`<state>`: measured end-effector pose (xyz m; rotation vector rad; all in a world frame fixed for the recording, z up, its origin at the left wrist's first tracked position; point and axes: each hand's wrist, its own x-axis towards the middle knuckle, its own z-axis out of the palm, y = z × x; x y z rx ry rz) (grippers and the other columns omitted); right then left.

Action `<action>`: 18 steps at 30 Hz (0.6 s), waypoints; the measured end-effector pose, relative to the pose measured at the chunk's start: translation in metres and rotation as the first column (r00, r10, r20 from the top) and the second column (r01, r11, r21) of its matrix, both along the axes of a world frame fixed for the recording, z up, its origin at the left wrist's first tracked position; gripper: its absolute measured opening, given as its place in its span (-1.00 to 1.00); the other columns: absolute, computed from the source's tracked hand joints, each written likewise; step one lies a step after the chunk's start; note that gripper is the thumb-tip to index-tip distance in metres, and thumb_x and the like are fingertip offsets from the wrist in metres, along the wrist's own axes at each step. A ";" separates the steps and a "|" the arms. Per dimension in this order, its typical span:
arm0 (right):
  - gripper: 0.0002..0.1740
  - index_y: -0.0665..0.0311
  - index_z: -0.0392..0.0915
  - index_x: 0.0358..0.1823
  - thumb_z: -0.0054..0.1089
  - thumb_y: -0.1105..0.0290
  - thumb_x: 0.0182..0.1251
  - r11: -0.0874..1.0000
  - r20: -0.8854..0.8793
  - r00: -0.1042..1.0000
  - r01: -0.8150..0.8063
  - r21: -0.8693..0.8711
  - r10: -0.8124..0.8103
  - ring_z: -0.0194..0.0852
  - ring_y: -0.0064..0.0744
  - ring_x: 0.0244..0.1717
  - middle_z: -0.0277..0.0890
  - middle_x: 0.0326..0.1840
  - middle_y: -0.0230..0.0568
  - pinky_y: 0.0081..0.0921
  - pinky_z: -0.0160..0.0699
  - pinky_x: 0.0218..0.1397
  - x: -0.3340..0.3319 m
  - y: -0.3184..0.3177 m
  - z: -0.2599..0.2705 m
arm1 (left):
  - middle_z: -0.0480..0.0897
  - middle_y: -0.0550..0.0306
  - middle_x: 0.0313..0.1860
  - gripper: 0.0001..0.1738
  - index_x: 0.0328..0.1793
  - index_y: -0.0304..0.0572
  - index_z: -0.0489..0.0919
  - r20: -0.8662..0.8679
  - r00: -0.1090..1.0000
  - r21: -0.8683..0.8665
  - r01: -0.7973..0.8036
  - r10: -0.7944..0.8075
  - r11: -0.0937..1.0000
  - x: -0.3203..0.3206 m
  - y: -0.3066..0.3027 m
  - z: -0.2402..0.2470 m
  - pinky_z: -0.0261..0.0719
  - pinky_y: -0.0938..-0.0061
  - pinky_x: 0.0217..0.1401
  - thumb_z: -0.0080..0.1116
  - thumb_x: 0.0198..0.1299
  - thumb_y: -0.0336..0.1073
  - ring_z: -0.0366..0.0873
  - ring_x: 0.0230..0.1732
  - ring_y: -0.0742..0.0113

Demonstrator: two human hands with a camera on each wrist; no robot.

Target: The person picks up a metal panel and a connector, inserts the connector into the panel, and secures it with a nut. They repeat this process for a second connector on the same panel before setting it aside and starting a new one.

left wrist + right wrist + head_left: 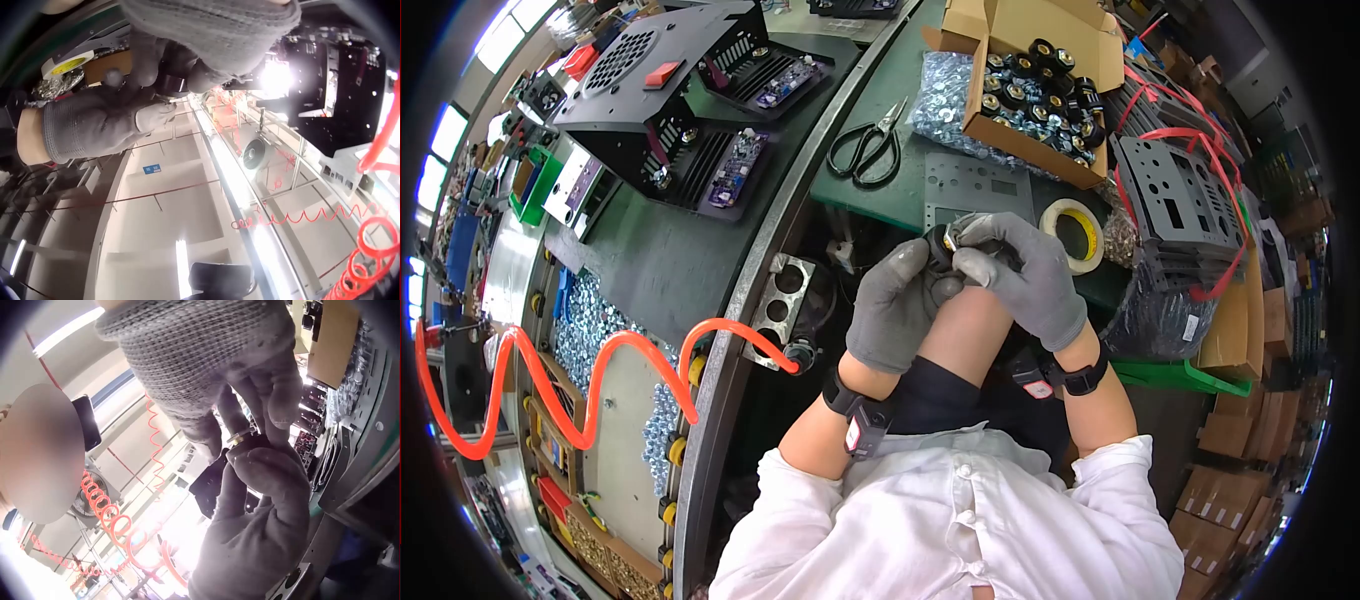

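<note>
My gloved left hand (887, 310) grips a small round black part (940, 250) above the lap, thumb curled over it. The right wrist view shows a short brass-coloured end with a flat metal piece (237, 435) on top of the part. The gloved right hand (1035, 270) pinches at this metal piece with thumb and forefinger. In the left wrist view, the black part (172, 84) sits between both hands, partly covered by fingers. An open cardboard box (1025, 150) beyond the hands holds several similar black parts with metal centres.
Scissors (868, 150), a tape roll (1072, 237) and a flat grey plate (970, 185) lie on the green table. A bag of screws (945, 100) lies beside the box. Red-strapped grey panels (1180, 195) stand at right. A coiled orange hose (615, 345) and black housing (650, 90) are at left.
</note>
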<state>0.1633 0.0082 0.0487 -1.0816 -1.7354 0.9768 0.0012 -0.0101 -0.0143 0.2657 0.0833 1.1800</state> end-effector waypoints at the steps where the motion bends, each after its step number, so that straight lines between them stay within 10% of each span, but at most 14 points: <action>1: -0.64 0.32 0.59 -0.11 0.48 0.31 0.13 0.999 0.065 0.998 -0.003 0.034 0.001 0.64 -0.55 -0.23 0.67 -0.22 -0.27 -0.58 0.58 -0.21 -0.001 -0.003 0.004 | 0.61 -0.08 0.00 -0.62 0.11 -0.45 0.50 -0.073 0.997 -0.071 -0.045 0.040 0.996 0.001 -0.003 0.009 0.59 0.38 0.08 0.03 0.38 -0.22 0.60 -0.09 0.24; 9: -0.61 0.35 0.60 -0.13 0.52 0.33 0.07 0.998 0.048 0.997 0.058 -0.001 -0.058 0.54 -0.73 -0.29 0.65 -0.27 -0.38 -0.72 0.54 -0.23 -0.005 -0.001 -0.001 | 0.58 -0.03 -0.12 -0.68 0.03 -0.47 0.50 -0.271 0.914 -0.142 -0.349 0.303 0.926 -0.019 -0.019 -0.014 0.63 0.43 -0.02 0.07 0.38 -0.27 0.60 -0.13 0.25; 13: -0.63 0.41 0.57 -0.09 0.45 0.32 0.19 0.925 -0.072 0.982 0.141 -0.354 -0.177 0.53 -0.70 -0.27 0.63 -0.26 -0.34 -0.70 0.56 -0.20 0.005 0.007 -0.008 | 0.59 -0.04 -0.01 -0.73 0.06 -0.41 0.51 -0.485 0.805 -0.030 -0.406 0.341 0.914 -0.025 -0.010 -0.073 0.58 0.39 0.08 0.00 0.42 -0.32 0.54 -0.08 0.22; 15: -0.62 0.42 0.56 -0.07 0.43 0.31 0.21 0.928 0.027 0.988 0.154 -0.340 -0.154 0.55 -0.66 -0.23 0.62 -0.23 -0.31 -0.65 0.58 -0.16 0.006 0.008 -0.024 | 0.57 -0.06 0.02 -0.67 0.14 -0.44 0.49 -0.046 0.999 -0.380 -0.012 -0.006 0.925 -0.010 -0.001 -0.081 0.61 0.41 0.03 -0.03 0.44 -0.29 0.55 -0.08 0.22; 18: -0.62 0.41 0.55 -0.07 0.40 0.28 0.23 0.920 0.020 0.988 0.151 -0.361 -0.155 0.58 -0.61 -0.20 0.62 -0.20 -0.29 -0.60 0.59 -0.07 0.013 0.006 -0.037 | 0.56 -0.06 0.06 -0.58 0.25 -0.39 0.45 0.147 0.978 -0.161 0.172 -0.148 0.972 0.011 0.005 -0.093 0.62 0.40 0.03 -0.05 0.45 -0.20 0.55 -0.06 0.19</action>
